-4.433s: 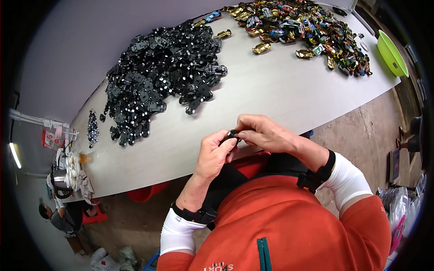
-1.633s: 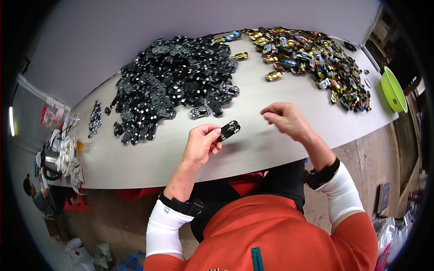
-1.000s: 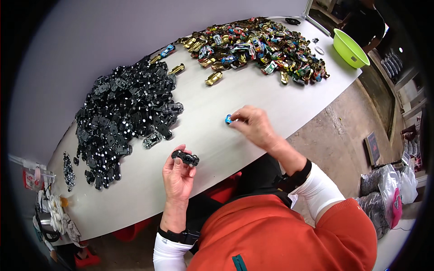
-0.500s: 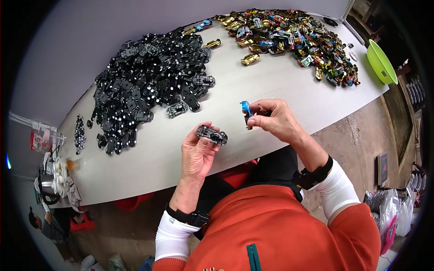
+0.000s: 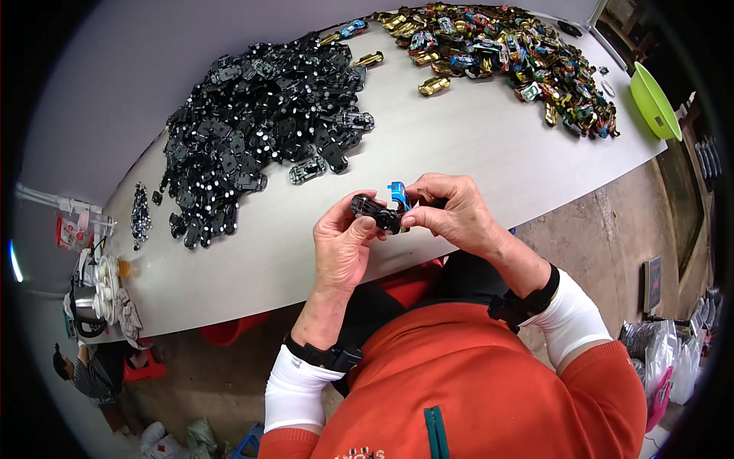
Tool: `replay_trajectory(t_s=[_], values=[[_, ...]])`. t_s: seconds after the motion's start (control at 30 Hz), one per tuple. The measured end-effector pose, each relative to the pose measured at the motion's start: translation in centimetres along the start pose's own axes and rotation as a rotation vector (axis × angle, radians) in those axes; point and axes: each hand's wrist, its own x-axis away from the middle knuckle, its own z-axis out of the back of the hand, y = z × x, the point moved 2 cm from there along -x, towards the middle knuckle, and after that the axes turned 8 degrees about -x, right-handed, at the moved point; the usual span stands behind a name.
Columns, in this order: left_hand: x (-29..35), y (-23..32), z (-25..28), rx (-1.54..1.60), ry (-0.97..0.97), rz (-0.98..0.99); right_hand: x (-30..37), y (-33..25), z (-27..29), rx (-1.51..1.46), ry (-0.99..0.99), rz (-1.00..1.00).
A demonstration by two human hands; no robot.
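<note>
Between thumb and fingers, my left hand (image 5: 345, 241) grips a black toy car chassis (image 5: 371, 212) over the near side of the table. My right hand (image 5: 457, 213) pinches a blue toy car body shell (image 5: 398, 194), tilted on end at the right end of the chassis. The two parts look to be touching, though fingers partly hide where they meet. Beyond my left hand lies a big heap of black chassis (image 5: 260, 122), with a grey-black one (image 5: 308, 170) at its near edge. At the far right is a heap of colourful and gold car shells (image 5: 497, 50).
A lime green basin (image 5: 655, 103) stands at the table's right end. Small wheel-like pieces (image 5: 141, 218) lie in a little pile at the left. Cups and a cloth (image 5: 126, 312) sit at the left edge. Another person (image 5: 88, 375) is at the lower left, beyond the table.
My right hand has moved left with the blue shell, bringing it up against the chassis. My left hand has shifted slightly right and turned the chassis. The whole view has shifted a little.
</note>
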Motion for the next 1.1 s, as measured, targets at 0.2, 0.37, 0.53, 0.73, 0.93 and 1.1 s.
replay_trajectory(t_s=[0.2,0.37,0.53,0.73,0.93,1.1], values=[[0.3,-0.2,-0.3,-0.078,0.004,-0.026,0.5,-0.1,-0.6,-0.001,-0.034,0.039],[0.4,0.5,-1.2,-0.137,-0.043,-0.097,1.2,-1.4,-1.4,0.124,-0.079,0.214],[0.5,0.6,-0.9,-0.122,-0.034,-0.17,1.1,-1.9,-1.6,0.346,-0.112,0.397],[1.0,1.0,-1.2,-0.195,-0.062,-0.208,1.4,-2.5,-1.9,0.326,-0.119,0.348],[1.4,1.9,-2.0,-0.324,-0.094,-0.249,1.8,-3.3,-1.7,0.271,-0.148,0.202],[0.9,2.2,-2.1,-0.347,-0.15,-0.185,1.9,-3.6,-1.7,0.423,-0.193,0.447]])
